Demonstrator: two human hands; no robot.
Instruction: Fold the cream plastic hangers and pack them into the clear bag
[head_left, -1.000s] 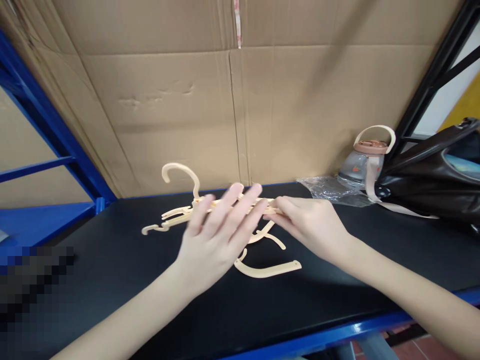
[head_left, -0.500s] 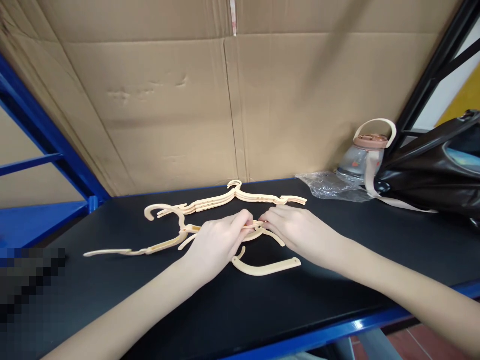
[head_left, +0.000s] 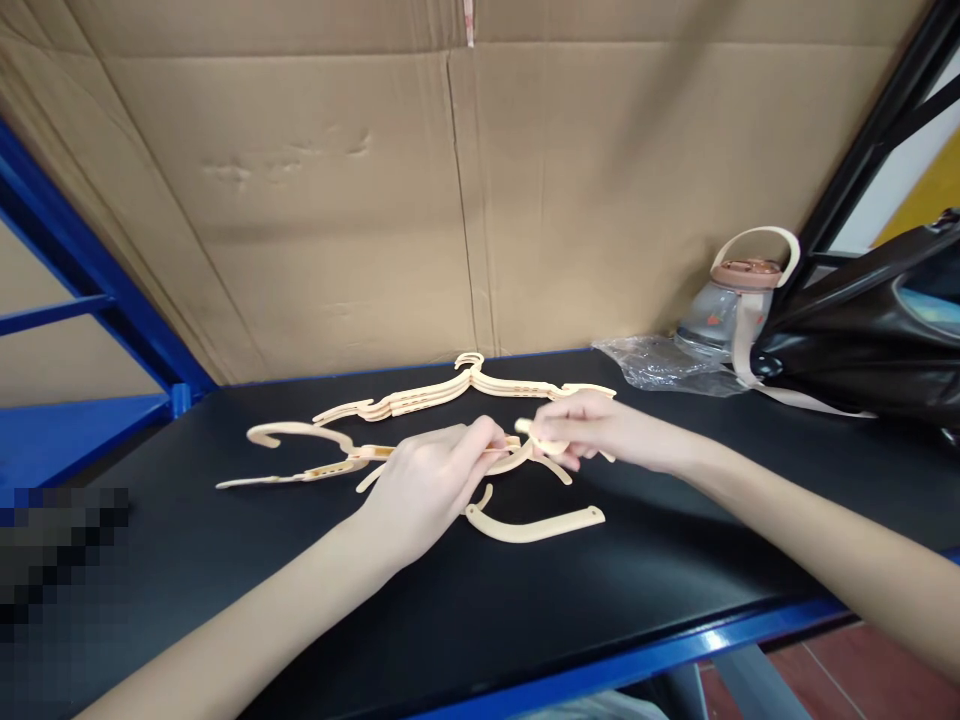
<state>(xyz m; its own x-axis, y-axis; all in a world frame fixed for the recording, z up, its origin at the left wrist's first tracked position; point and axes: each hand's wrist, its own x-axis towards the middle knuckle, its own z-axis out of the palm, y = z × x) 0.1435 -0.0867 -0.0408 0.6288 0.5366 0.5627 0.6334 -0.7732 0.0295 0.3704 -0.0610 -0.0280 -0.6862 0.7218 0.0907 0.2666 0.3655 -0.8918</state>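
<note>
My left hand (head_left: 442,480) is closed on one arm of a cream plastic folding hanger (head_left: 360,455), whose hook and other arm reach out to the left above the table. In my right hand (head_left: 581,430), pinched between thumb and fingers, is a small cream hanger piece (head_left: 544,440), apart from the arm's end. More curved cream parts lie partly hidden beneath both hands. Nearer to me on the table rests a loose curved hanger arm (head_left: 532,525) with a hole at its end. Behind my hands lies a stack of cream hangers (head_left: 472,385).
The black tabletop (head_left: 675,540) has a blue metal front edge. Cardboard (head_left: 337,200) stands along the back. At the right rear are a clear bottle (head_left: 731,305) with a strap, crumpled plastic film (head_left: 660,368) and a black bag (head_left: 862,340).
My right hand has moved right, away from the left hand, with a small hanger piece in its fingers. The held hanger has turned, its hook shifting left. The view has tilted slightly.
</note>
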